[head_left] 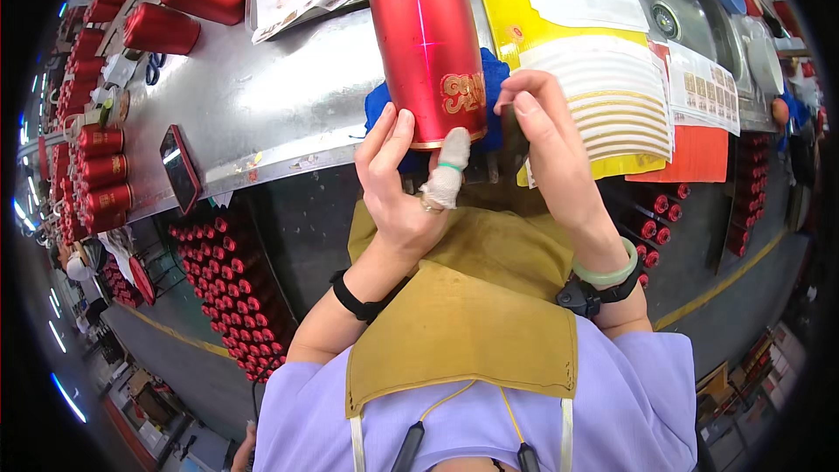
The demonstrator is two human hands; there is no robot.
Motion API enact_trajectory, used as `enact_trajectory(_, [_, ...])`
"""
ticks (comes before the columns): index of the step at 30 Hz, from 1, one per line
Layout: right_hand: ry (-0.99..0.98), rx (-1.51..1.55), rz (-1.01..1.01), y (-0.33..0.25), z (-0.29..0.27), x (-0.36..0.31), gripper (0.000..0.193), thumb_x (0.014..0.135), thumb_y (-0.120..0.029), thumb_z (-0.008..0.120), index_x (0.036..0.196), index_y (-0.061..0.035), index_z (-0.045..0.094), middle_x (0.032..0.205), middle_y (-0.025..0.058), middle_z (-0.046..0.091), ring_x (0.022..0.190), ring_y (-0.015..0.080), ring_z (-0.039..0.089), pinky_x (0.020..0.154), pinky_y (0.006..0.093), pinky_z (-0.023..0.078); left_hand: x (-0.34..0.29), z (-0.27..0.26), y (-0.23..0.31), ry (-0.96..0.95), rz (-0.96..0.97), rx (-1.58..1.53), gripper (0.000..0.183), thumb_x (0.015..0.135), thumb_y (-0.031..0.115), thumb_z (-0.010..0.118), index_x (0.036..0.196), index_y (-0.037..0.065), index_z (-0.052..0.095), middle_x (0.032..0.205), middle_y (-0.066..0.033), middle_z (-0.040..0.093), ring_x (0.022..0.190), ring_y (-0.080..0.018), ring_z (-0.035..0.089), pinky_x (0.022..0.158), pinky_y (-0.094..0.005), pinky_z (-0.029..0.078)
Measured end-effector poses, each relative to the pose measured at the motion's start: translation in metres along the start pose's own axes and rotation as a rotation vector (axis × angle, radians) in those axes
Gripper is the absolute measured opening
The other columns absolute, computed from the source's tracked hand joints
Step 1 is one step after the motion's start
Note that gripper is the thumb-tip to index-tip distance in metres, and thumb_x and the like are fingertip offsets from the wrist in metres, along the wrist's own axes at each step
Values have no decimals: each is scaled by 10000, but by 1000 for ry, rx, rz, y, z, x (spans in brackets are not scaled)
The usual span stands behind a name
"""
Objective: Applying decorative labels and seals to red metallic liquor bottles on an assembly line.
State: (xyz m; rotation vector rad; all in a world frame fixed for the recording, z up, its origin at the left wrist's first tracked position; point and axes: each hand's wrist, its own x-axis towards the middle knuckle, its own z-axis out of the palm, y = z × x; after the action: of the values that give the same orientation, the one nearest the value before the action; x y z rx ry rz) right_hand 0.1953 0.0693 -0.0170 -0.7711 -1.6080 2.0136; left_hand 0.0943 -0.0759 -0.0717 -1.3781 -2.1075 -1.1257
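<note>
A glossy red metal canister with a gold emblem lies with its gold-rimmed end toward me, on a blue cloth at the bench edge. My left hand grips that near end: two fingers press its left side, and the thumb, in a white cloth cover with a green band, rests on its rim. Close beside the canister's right side is my right hand, its fingers bent and thumb and forefinger drawn together beside the blue cloth. Whatever they pinch, if anything, is too small to make out.
Right of the canister, white sheets with curved gold strips lie on yellow sheeting; beyond is a metal sink. A phone lies at the bench's left edge. More red canisters stand left; several rows are below.
</note>
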Motion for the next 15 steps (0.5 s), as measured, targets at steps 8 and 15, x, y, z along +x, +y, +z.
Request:
enact_trajectory(8, [161, -247, -188, -11, -6, -3, 144, 1008, -15, 623, 1145, 21, 646, 1022, 50, 649, 916, 111, 602, 822, 255, 495, -1, 9, 16, 40, -227, -20, 612, 796, 99, 894, 1339, -32, 644, 1362, -222, 514, 1255, -372, 548, 1049, -445, 469])
enact_trajectory(15, [152, -579, -304, -15, 15, -21, 108, 909, -19, 703, 1010, 5, 672, 922, 150, 649, 817, 299, 664, 715, 388, 520, 16, -13, -9, -61, -225, -213, 825, 767, 9, 861, 1499, -26, 483, 1446, -197, 557, 1305, -340, 592, 1101, -408, 462])
